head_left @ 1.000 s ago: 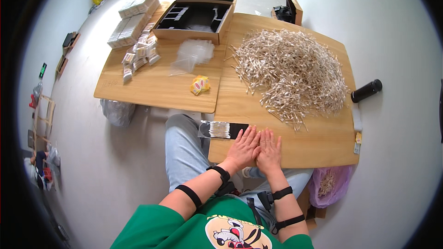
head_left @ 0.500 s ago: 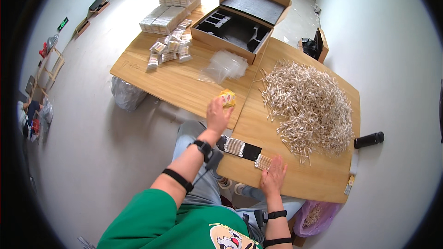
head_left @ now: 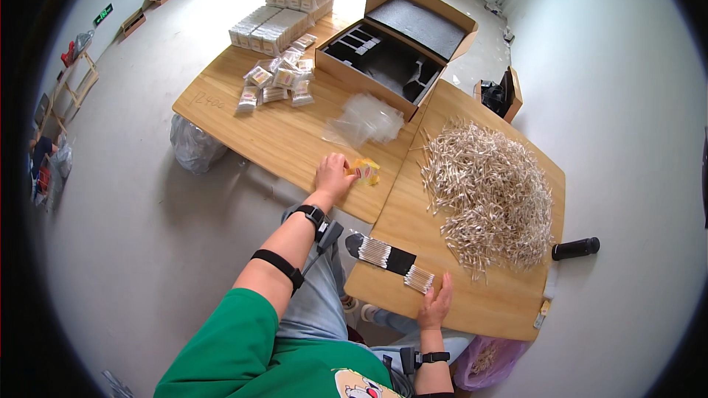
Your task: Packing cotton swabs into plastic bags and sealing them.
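Observation:
My left hand (head_left: 335, 177) is at the near edge of the left tabletop, fingers curled, thumb and fingertips pinching the left edge of a small yellow printed card (head_left: 365, 172). Whether it is one card or a few, I cannot tell. My right hand (head_left: 435, 304) stands on its edge with fingers stretched, beside a flat row of cotton swabs (head_left: 418, 278). That row lies at the right end of a black strip (head_left: 400, 260). A second row of swabs (head_left: 375, 252) lies on the strip's left part.
A big heap of loose cotton swabs (head_left: 490, 191) covers the right tabletop. Clear plastic bags (head_left: 365, 119) lie behind the card. Farther back are filled swab packets (head_left: 284, 77), stacked packs (head_left: 273, 28) and an open cardboard box (head_left: 383, 59). A black bottle (head_left: 575, 248) is beyond the right edge.
My left hand has drawn left off the top of the yellow card to its edge. My right hand has slid off the right swab row toward the near edge. The view has shifted slightly.

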`<state>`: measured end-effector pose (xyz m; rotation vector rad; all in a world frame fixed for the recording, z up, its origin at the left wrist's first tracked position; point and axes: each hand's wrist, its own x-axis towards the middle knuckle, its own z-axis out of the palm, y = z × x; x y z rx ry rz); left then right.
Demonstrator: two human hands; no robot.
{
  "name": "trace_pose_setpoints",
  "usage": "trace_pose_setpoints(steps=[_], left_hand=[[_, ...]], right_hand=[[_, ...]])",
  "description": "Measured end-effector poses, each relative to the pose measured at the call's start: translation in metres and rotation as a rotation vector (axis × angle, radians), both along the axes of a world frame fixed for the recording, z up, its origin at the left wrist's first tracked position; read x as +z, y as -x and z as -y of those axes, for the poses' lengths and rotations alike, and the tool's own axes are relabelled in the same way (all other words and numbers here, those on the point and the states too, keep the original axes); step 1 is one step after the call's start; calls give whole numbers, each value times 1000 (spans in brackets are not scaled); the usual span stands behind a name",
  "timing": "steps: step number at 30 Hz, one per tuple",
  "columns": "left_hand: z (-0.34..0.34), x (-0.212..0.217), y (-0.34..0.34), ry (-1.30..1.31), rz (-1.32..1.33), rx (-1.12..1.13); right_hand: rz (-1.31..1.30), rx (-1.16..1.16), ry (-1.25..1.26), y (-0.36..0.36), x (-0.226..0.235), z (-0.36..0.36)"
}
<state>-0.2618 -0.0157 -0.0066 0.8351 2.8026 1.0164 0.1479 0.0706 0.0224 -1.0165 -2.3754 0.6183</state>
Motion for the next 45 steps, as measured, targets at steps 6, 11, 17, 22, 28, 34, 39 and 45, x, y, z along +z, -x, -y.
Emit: trace_pose_setpoints(steps=[6, 11, 17, 22, 28, 34, 39, 45], left_hand=[[11, -8, -5, -241, -64, -19], [12, -6, -15, -287, -118, -28], [13, -4, -18, -299, -178, -37], [18, 7, -22, -386, -2, -2], [40, 70, -95, -633, 356, -124], [77, 76, -186, -448, 563, -490], [84, 59, -202, -363, 653, -457], [74, 35, -185, 88, -191, -612]], right_hand=[[-77, -47, -1, -3, -6, -1], [-119, -86, -23, -9, -13, -2], [-179, -112, 47, -12, -13, -2], [-509, -187, 399, -8, -9, -9], [-487, -189, 522, 24, 53, 9], [-335, 179, 593, 77, 72, 52], [-251, 157, 777, 72, 47, 56], [-368, -93, 971, 88, 27, 39]])
